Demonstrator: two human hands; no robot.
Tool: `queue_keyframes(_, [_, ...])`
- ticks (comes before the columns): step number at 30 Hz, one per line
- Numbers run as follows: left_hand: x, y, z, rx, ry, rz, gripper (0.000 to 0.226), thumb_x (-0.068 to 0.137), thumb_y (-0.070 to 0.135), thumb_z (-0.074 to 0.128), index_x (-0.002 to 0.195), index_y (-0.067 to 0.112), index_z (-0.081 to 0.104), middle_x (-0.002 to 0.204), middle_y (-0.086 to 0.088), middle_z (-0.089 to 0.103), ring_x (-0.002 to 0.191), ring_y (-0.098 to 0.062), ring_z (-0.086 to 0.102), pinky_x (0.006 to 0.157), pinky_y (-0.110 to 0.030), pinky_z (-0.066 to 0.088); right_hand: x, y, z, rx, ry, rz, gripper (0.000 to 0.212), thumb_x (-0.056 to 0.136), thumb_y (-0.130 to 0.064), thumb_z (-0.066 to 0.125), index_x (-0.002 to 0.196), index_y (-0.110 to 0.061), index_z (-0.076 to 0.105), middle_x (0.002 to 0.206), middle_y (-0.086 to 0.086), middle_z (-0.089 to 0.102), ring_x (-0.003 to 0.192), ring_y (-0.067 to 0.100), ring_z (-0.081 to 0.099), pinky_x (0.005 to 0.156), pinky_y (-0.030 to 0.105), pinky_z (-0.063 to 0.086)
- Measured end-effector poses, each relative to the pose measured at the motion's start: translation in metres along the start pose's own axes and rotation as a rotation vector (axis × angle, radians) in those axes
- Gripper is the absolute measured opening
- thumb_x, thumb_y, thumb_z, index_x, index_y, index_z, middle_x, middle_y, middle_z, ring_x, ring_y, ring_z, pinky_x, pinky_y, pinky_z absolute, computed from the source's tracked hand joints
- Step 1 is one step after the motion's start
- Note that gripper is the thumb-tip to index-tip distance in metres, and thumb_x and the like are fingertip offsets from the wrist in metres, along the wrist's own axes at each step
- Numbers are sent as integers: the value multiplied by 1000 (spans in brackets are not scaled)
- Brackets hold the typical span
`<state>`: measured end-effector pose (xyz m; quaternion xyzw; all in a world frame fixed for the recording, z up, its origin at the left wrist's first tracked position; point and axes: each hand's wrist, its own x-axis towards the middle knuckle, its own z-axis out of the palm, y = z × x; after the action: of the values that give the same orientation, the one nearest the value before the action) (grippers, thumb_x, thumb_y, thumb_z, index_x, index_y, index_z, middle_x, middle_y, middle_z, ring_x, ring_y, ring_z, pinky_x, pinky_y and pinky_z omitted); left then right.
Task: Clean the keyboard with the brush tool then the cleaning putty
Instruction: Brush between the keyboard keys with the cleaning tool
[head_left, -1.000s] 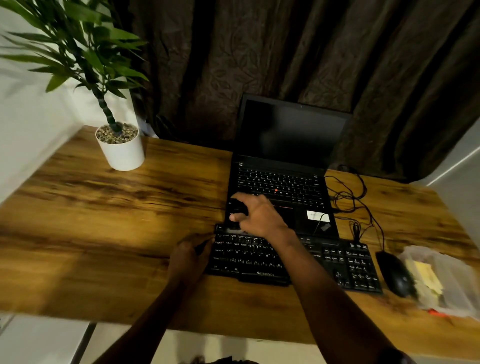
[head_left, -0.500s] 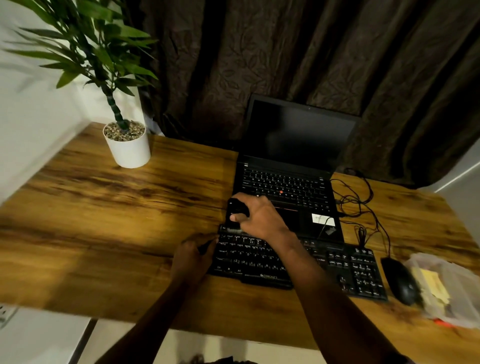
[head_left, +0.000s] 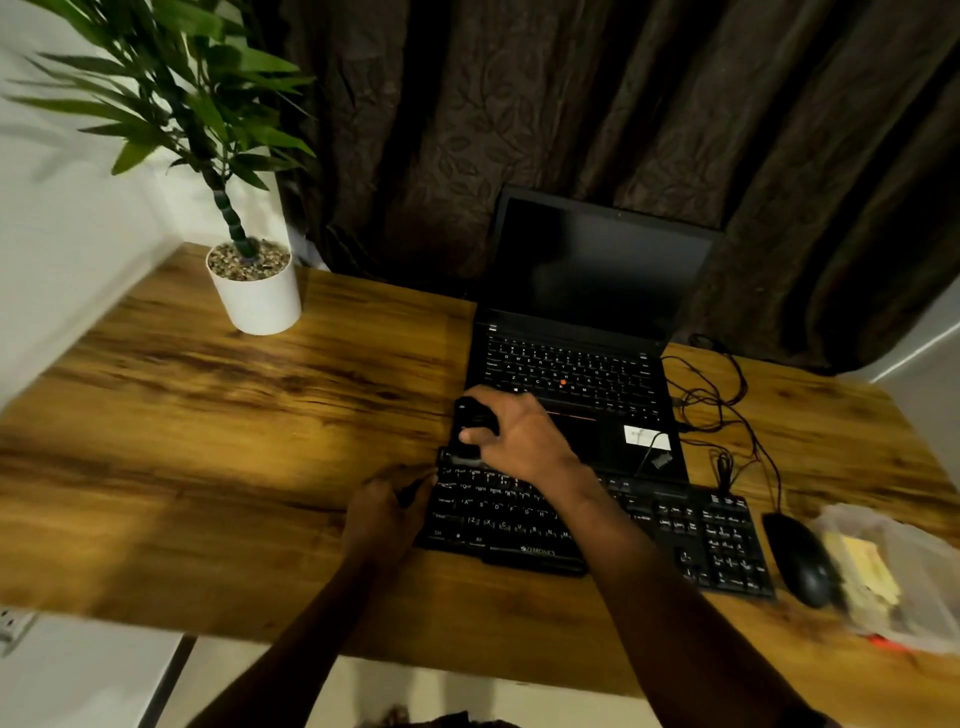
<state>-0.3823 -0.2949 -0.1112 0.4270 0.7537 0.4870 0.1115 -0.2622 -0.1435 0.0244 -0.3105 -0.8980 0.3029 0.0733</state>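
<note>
Two grips sit at the left end of the black keyboard (head_left: 498, 517), which lies on the wooden table (head_left: 208, 441) with its far edge against the front of an open laptop (head_left: 571, 364). The right grip (head_left: 519, 436) is closed around a black brush tool (head_left: 470, 423), thumb on its near side and fingers curled over the top, and the tool's lower end rests on the keyboard's far-left corner. Just below and to the left of it, the left grip (head_left: 382, 519) lies against the keyboard's left edge with its fingers curled toward the keys (the view is blurred there, so I cannot tell whether it pinches the edge or only rests against it). Well off to the right of the right grip, past the number pad, a black mouse (head_left: 800, 564) sits beside the keyboard, and just beyond that lies a clear plastic bag (head_left: 919, 551) with a yellow lump (head_left: 862, 571) inside. Loose cables (head_left: 722, 405) lie on the table right of the laptop. Far up and to the left of both grips, a white pot (head_left: 257, 301) holding a green plant stands near the table's back corner.
</note>
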Motion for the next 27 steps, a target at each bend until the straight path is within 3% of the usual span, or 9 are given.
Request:
queue_keyframes(6, [1,-2,0,-4,6,-8,34,89,46,60,108,25,77,103,4,75,85,-10,70,74,-34,60,0,-2,6,145,-26,31,43,90,-24,72,131,-31,61,117,0,71,104,17,69,90,41,61])
queue_keyframes(10, [1,-3,0,30,-2,15,29,90,40,62,105,21,78,100,4,75,84,-11,70,72,-32,58,-7,12,-3,57,-64,91,40,87,-39,69,124,-46,56,116,4,66,102,22,68,87,49,61])
queue_keyframes(14, [1,-2,0,20,-5,-5,27,90,39,63,105,22,78,100,5,74,84,-10,69,71,-27,56,-8,12,-4,18,-39,32,36,91,-23,71,123,-35,59,105,-1,71,93,17,70,83,44,62])
queue_keyframes(20, [1,-1,0,15,-27,-21,16,94,25,70,107,22,77,101,3,74,84,-11,67,70,-23,50,-8,-1,11,101,-12,-2,38,91,-23,72,127,-30,62,109,0,72,97,17,70,85,42,62])
queue_keyframes(23, [1,0,0,32,-17,-40,18,93,32,69,104,22,78,100,3,75,84,-11,68,71,-22,50,-11,11,3,51,-21,-2,38,91,-25,70,126,-34,59,104,-2,72,92,16,70,82,44,62])
queue_keyframes(27, [1,-1,-1,26,-13,-33,30,90,43,62,105,23,78,100,3,75,86,-14,70,75,-31,57,-14,19,-6,-78,-35,59,45,92,-31,69,132,-41,51,114,6,69,102,24,67,90,48,60])
